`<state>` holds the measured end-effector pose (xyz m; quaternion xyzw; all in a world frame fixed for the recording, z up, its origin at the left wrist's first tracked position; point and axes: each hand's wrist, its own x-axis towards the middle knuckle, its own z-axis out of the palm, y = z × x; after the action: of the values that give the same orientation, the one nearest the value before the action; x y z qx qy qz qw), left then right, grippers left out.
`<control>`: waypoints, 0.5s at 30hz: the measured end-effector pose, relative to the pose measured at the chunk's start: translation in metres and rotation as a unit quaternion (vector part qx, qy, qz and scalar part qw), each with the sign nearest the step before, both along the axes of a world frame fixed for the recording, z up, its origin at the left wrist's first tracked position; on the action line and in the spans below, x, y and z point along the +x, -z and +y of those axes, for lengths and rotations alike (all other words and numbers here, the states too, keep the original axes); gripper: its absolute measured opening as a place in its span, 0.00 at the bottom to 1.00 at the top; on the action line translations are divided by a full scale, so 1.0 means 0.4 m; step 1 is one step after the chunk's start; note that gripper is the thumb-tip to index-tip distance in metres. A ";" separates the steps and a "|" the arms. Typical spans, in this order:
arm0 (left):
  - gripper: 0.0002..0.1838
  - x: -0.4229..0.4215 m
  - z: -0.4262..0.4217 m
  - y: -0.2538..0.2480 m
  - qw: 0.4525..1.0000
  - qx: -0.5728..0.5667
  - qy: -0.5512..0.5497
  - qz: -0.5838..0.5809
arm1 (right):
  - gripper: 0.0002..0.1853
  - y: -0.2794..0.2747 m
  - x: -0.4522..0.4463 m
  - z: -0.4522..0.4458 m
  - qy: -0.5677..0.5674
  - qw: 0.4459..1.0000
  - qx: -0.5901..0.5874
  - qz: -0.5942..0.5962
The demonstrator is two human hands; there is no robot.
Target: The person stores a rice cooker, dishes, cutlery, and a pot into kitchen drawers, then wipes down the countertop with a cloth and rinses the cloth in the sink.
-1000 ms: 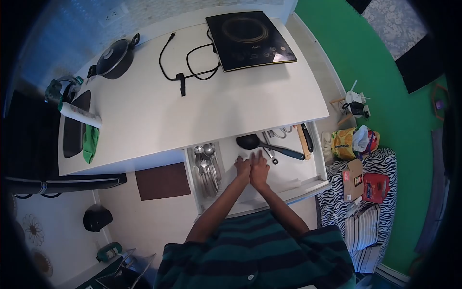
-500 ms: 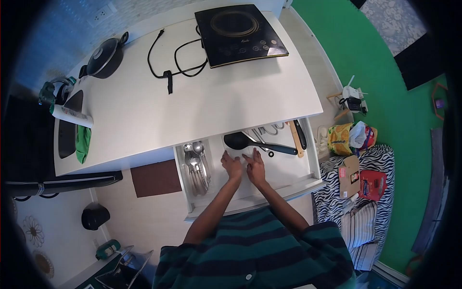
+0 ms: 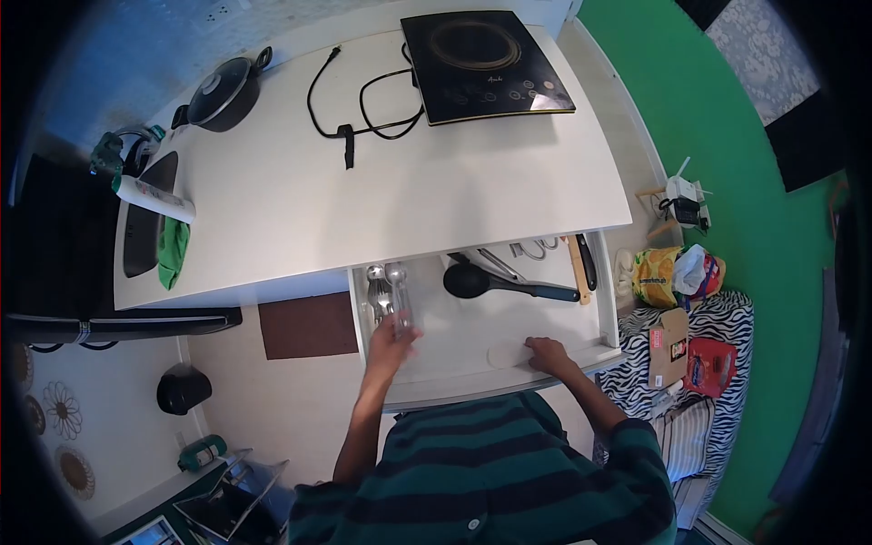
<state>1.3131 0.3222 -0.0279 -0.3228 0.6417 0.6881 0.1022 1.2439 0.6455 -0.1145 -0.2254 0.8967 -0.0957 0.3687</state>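
My left hand [image 3: 391,349] is over the near end of the clear cutlery tray [image 3: 405,295], its thumb and fingers apart and slightly blurred. It covers the handles of the spoons and forks [image 3: 376,283] there. Near the front of the open drawer [image 3: 445,350], my right hand [image 3: 550,355] has its fingers closed at the edge of a pale, see-through round piece [image 3: 507,353], whose kind I cannot make out. Behind both hands, a black ladle [image 3: 467,281] lies across the drawer, its handle pointing right.
Metal utensils [image 3: 500,263], a wooden-handled tool [image 3: 579,268] and a black-handled one [image 3: 588,262] lie at the drawer's back right. On the white counter [image 3: 300,204] stand an induction cooker [image 3: 486,68] with its cord and a lidded pot [image 3: 224,95]. A sink [image 3: 141,238] is at left.
My hands have moved apart from beside the ladle: the left to the cutlery tray, the right to the drawer's front. A pale round piece now shows by my right hand. The view has shifted slightly.
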 end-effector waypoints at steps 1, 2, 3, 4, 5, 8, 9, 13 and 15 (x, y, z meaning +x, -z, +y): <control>0.21 0.046 -0.021 -0.005 1.000 -0.010 -0.025 0.016 | 0.17 0.010 0.005 0.009 0.007 0.999 -0.035 -0.008; 0.22 0.088 -0.043 -0.006 0.998 -0.020 -0.051 0.033 | 0.18 0.014 0.003 0.007 0.012 0.997 -0.071 -0.015; 0.22 0.129 -0.072 0.005 0.997 -0.018 -0.070 0.039 | 0.18 0.011 -0.002 -0.001 0.046 0.992 -0.108 -0.039; 0.22 0.164 -0.103 0.027 0.995 -0.015 -0.088 0.044 | 0.19 -0.014 -0.014 -0.022 0.080 0.984 -0.145 -0.062; 0.21 0.191 -0.119 0.054 0.993 -0.012 -0.105 0.050 | 0.20 -0.030 -0.021 -0.043 0.115 0.973 -0.180 -0.084; 0.20 0.237 -0.130 0.144 0.989 0.017 -0.128 0.074 | 0.20 -0.006 -0.013 -0.130 0.241 0.916 -0.271 -0.170; 0.19 0.248 -0.127 0.157 0.988 0.033 -0.136 0.062 | 0.19 0.018 -0.005 -0.158 0.272 0.907 -0.283 -0.150; 0.20 0.277 -0.079 0.182 0.991 0.039 -0.128 0.015 | 0.16 0.066 0.046 -0.268 0.375 0.836 -0.378 -0.130; 0.24 0.303 -0.074 0.198 0.998 -0.010 -0.068 -0.003 | 0.15 0.054 0.075 -0.340 0.433 0.792 -0.397 -0.167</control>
<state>1.4342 0.2925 -0.1072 -0.3691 0.6245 0.6861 0.0541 1.2738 0.5097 -0.1360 0.0791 0.7081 -0.6288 0.3113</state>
